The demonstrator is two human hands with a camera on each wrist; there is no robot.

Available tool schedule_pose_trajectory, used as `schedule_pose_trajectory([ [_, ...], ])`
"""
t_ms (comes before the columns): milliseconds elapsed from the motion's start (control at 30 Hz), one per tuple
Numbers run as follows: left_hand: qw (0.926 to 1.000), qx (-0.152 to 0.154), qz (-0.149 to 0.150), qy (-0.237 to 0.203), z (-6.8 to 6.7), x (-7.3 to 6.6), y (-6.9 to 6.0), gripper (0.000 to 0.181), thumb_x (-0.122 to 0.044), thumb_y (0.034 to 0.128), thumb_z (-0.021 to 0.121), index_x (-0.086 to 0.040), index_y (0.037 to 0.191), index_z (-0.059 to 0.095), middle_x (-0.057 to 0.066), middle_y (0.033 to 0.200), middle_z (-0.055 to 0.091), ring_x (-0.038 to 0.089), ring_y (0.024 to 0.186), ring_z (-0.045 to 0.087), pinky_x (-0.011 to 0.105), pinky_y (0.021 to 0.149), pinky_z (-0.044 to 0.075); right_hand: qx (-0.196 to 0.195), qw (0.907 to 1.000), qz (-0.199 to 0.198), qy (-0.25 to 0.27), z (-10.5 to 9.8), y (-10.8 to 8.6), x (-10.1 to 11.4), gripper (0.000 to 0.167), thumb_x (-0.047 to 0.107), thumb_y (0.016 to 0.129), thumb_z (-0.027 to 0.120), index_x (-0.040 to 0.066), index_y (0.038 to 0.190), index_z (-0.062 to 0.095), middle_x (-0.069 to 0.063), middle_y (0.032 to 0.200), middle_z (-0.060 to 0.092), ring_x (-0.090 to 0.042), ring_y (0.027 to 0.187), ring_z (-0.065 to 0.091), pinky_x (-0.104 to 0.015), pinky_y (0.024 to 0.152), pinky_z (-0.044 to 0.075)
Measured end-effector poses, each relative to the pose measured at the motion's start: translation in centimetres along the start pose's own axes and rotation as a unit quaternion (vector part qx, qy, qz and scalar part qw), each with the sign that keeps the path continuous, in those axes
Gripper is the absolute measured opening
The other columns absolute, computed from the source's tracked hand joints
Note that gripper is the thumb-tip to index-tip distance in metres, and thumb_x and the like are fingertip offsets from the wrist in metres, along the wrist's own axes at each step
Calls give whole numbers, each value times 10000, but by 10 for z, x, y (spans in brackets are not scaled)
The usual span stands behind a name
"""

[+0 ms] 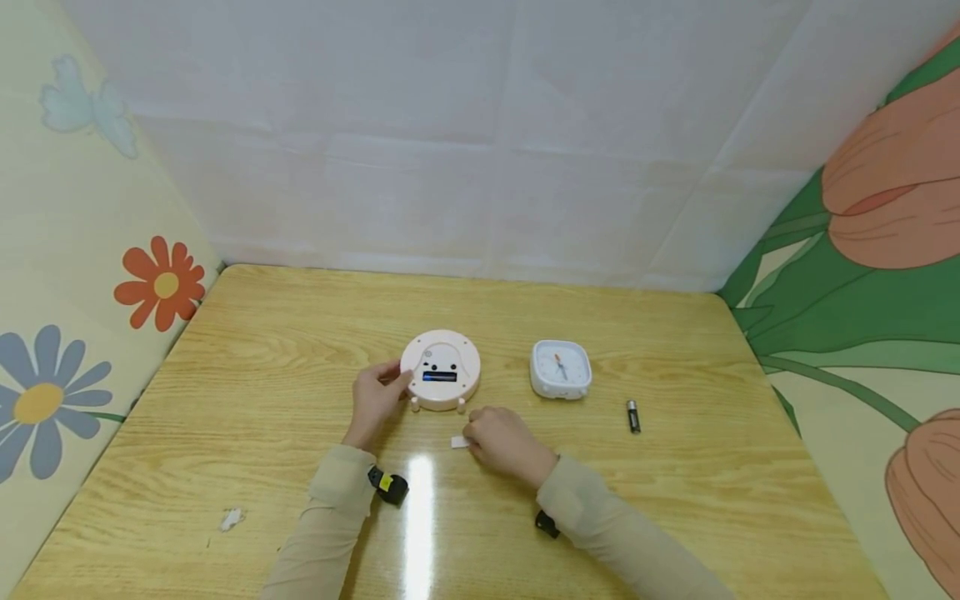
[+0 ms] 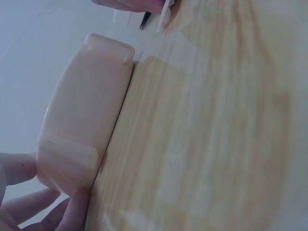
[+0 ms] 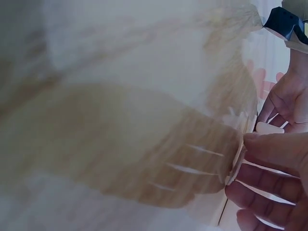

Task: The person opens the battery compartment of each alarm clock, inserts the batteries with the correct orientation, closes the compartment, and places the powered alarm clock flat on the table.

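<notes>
A round pink clock (image 1: 442, 350) lies back up on the table, its battery slot uncovered with a dark battery (image 1: 439, 377) inside. My left hand (image 1: 372, 404) grips the clock's left edge, thumb on the rim; in the left wrist view the fingers (image 2: 33, 207) reach round the side of the casing (image 2: 86, 106). Just in front of the clock's feet, my right hand (image 1: 501, 437) pinches a small flat white piece (image 1: 459, 442), which looks like a battery cover. The right wrist view shows that thin piece (image 3: 237, 159) edge-on between thumb and fingertips.
A white square clock (image 1: 560, 367) sits face up to the right of the pink one. Farther right lies a loose black battery (image 1: 633, 417). At the front left, the wooden table (image 1: 300, 317) has a whitish worn patch (image 1: 232, 519). A white curtain hangs behind.
</notes>
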State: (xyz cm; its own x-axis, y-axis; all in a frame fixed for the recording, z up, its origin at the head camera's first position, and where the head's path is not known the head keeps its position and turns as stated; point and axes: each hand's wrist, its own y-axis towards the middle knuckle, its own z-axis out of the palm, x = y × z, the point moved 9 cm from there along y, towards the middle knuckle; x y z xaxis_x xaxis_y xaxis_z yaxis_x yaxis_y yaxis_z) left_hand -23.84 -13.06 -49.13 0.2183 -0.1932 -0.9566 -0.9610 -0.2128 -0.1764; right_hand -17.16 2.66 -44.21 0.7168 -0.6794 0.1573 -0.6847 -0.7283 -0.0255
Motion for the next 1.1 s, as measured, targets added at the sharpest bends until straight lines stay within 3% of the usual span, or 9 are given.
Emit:
schedule_pose_trajectory([
  [467,9999,-14,-96,-74,1,3,-1,349,-83,856,617,72,1164,564,216,1084,587,260,943,563,228,720,529,-146,9997,-37,-210,-3,-1,3,115,114,815,633,117,702,652,19,638,562,-138,576,529,-254,521,433],
  [733,10000,-8,-87,-20,0,1,-1,349,-82,854,617,74,1160,562,221,1086,584,268,952,560,233,723,529,-804,9964,-92,-254,-16,-1,6,134,103,817,628,111,683,627,17,640,555,-133,565,514,-249,523,432],
  [1000,10000,6,-67,-23,1,0,-1,346,-77,854,616,72,1161,560,222,1089,584,273,952,565,245,725,532,-1324,9908,-147,-229,-31,-1,9,55,73,807,638,61,843,677,-20,700,626,-135,604,546,-265,578,470],
  [1100,10000,8,-81,-42,1,0,0,346,-74,854,614,71,1163,559,220,1091,584,272,954,567,237,722,531,-1557,9873,-122,-297,-35,-2,7,16,67,798,644,66,794,659,-10,658,599,-135,582,529,-271,560,456],
])
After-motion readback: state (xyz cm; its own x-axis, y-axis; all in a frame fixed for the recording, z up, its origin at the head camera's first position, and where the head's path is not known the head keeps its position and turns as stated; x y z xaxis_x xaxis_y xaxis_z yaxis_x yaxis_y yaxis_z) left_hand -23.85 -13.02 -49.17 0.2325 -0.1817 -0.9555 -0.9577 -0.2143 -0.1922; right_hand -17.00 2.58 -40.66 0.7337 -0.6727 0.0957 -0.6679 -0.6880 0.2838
